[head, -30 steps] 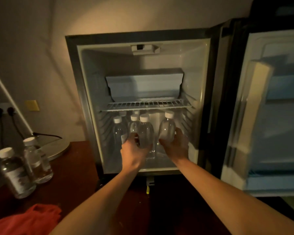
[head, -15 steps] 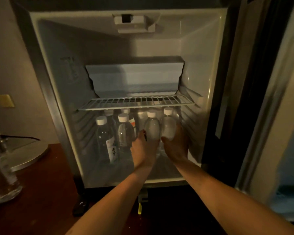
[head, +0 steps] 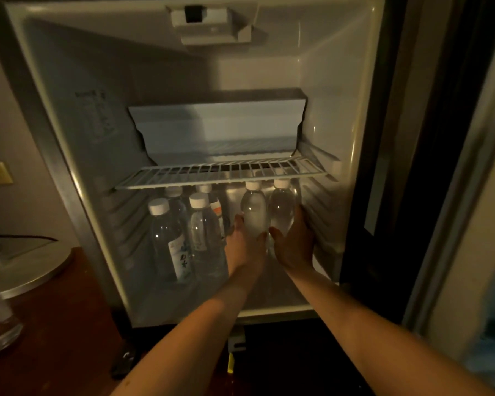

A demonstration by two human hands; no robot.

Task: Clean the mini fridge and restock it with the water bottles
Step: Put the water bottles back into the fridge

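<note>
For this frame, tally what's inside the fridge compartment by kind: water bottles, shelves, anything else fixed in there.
Water bottles with caps plainly showing: 6, four standing at left, one gripped in the left hand and one in the right hand
Wire shelf: 1
Freezer box: 1
Ceiling light unit: 1
Total: 9. More bottles may be hidden at the back.

Six capped water bottles [head: 166, 238] visible; one wire shelf [head: 220, 174]; two hands [head: 245, 247].

bottles [head: 183, 232] in fridge [head: 340, 110] under wire shelf [head: 220, 175] | left group beside two right bottles [head: 266, 212]
</note>
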